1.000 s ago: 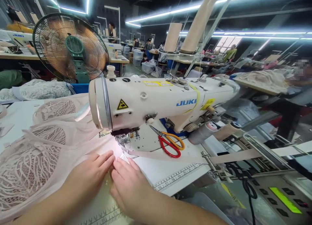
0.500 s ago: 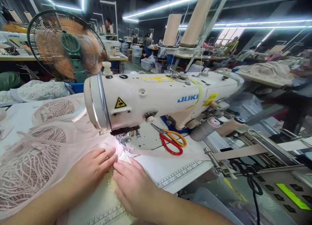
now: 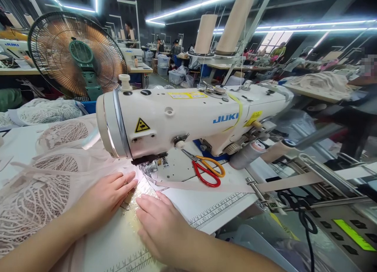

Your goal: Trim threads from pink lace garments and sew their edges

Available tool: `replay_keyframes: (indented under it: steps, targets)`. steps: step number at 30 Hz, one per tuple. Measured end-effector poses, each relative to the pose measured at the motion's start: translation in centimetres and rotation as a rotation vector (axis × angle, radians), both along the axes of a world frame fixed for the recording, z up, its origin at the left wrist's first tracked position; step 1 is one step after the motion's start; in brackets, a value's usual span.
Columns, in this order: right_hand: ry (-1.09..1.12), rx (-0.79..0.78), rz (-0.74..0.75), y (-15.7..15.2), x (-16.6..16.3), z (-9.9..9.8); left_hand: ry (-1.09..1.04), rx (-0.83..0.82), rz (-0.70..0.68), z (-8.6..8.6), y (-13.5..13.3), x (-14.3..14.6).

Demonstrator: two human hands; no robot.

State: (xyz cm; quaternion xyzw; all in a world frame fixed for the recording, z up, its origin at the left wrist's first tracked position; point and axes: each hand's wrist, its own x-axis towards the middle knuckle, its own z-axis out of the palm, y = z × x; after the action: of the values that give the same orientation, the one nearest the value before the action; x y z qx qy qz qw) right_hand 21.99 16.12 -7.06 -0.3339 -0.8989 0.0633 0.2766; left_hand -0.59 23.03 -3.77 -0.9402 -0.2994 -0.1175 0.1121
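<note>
Pale pink lace fabric (image 3: pixel 50 185) spreads over the left of the machine bed and runs to the presser foot (image 3: pixel 150 169) of a white sewing machine (image 3: pixel 159 121). My left hand (image 3: pixel 107 193) lies on the fabric's edge just before the foot, fingers stretched out flat; its thumb is hidden. My right hand (image 3: pixel 161 225) rests on the bed beside it, fingers extended and slightly bent. Between the hands lies a shiny, yellowish clear covering (image 3: pixel 132 217) on the bed. From the right, a pale pink elastic band (image 3: pixel 206 187) leads to the foot.
Scissors (image 3: pixel 207 170) with red and orange handles lie under the machine arm. Thread cones (image 3: pixel 206 34) stand behind, and a large fan (image 3: pixel 79 56) is at back left. A metal band feeder (image 3: pixel 321 181) and control panel (image 3: pixel 347 232) are on the right.
My hands have drawn slightly apart, showing more of the shiny covering between them. My left hand has shifted a little left. The whole view has also slid slightly left.
</note>
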Motion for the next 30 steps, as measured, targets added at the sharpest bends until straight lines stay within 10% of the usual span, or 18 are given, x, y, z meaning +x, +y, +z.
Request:
replay_keyframes:
  steps: [18,30]
  targets:
    - [0.013,0.042,-0.044,0.0,-0.7,0.7,0.074,-0.073,0.203,-0.5,2.1,-1.0]
    - [-0.232,0.163,0.159,-3.8,-14.7,0.2,0.13,-0.061,0.56,0.9,-6.0,-7.3]
